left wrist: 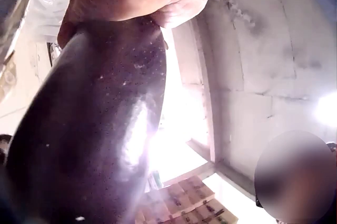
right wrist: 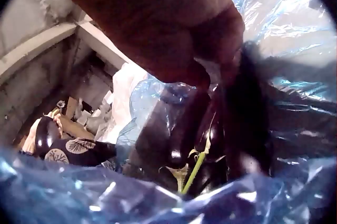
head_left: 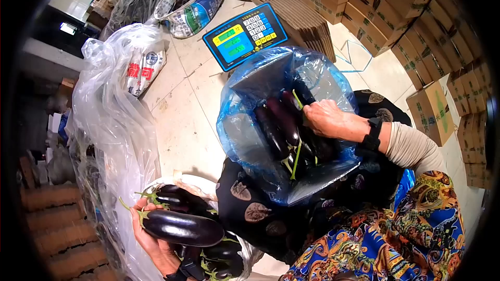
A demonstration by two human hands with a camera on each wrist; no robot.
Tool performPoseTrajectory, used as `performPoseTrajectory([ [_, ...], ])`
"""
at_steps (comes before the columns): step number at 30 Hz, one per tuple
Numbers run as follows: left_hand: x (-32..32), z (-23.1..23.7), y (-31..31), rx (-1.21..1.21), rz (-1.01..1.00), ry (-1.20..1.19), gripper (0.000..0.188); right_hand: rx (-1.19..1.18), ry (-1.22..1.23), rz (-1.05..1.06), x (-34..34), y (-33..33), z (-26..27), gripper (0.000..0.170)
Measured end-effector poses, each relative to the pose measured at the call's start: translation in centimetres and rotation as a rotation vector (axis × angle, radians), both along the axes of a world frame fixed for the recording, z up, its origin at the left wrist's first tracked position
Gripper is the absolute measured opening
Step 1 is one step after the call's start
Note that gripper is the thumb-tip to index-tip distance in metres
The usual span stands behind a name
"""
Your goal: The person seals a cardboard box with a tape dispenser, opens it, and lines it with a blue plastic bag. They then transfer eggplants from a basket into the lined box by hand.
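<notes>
My left hand grips a glossy dark purple eggplant by its green stem end. That eggplant lies level over a white sack holding several others; in the left wrist view the eggplant fills the near side below the hand. Inside a box lined with a blue plastic bag, my right hand curls its fingers round the end of an eggplant by the box's side. Several long eggplants lie alongside it, green stems showing.
A digital scale stands beyond the lined box. Flattened cardboard is stacked behind it, with printed cartons piled along the right. Clear plastic sheeting runs down the left. Further back is a basket of dark produce.
</notes>
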State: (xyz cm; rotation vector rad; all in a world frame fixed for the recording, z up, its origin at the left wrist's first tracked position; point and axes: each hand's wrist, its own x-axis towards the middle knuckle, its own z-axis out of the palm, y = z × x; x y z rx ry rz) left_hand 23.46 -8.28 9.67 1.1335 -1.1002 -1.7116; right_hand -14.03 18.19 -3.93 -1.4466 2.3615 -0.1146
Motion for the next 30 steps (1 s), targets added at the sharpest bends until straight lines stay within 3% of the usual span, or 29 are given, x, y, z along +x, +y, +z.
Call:
performPoseTrajectory([
  [7, -7.9, 2.0, 2.4, 0.111, -0.250, 0.108, 0.037, -0.019, -0.041, 0.010, -0.1, 0.5, 0.6, 0.033],
  [13, -14.8, -2.4, 3.3, 0.122, -0.632, 0.060, 0.039, -0.126, -0.005, -0.030, 0.5, 0.4, 0.9, 0.022],
  [17, -18.8, -4.8, 4.7, 0.193, -0.720, 0.042, 0.038, -0.145, -0.022, -0.017, 0.2, 0.7, 0.7, 0.021],
  [22, -22.1, -7.5, 5.8, 0.239, -0.831, -0.011, 0.039, 0.007, -0.101, 0.043, 0.4, 0.7, 1.9, 0.026],
  [30, -23.4, -9.7, 7.2, 0.176, -0.973, -0.095, 0.043, -0.004, -0.121, 0.034, 0.8, 0.6, 2.7, 0.024],
])
